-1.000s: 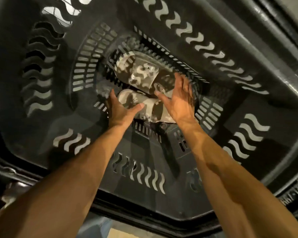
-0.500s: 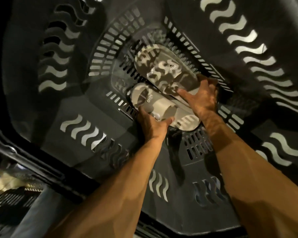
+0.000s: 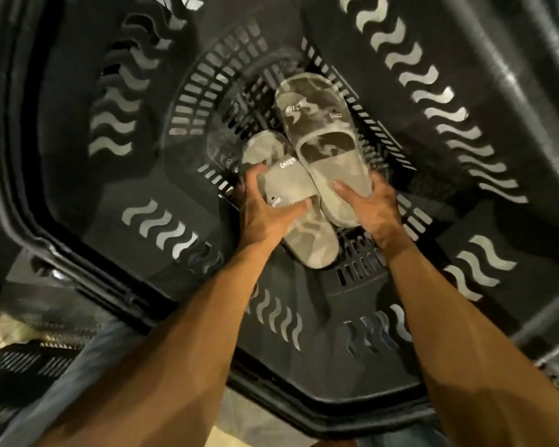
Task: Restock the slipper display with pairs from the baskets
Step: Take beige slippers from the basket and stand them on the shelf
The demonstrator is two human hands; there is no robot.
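Two grey camouflage slide slippers lie at the bottom of a deep black plastic basket (image 3: 162,246). My left hand (image 3: 265,211) grips the near slipper (image 3: 307,240) around its strap, thumb on one side and fingers on the other. The far slipper (image 3: 317,124) overlaps the near one. My right hand (image 3: 371,208) holds the far slipper at its heel end, thumb on the footbed and fingers wrapped under its edge. Both forearms reach down into the basket.
The basket walls carry wavy cut-outs and its floor (image 3: 362,272) has slotted vents. Its rim (image 3: 320,411) runs across the near side. Another dark slotted basket (image 3: 20,366) shows at the lower left, with pale floor (image 3: 239,424) below.
Both hands went from open, reaching over the slippers, to closing on them. The view shifted, so the slippers now sit right of centre.
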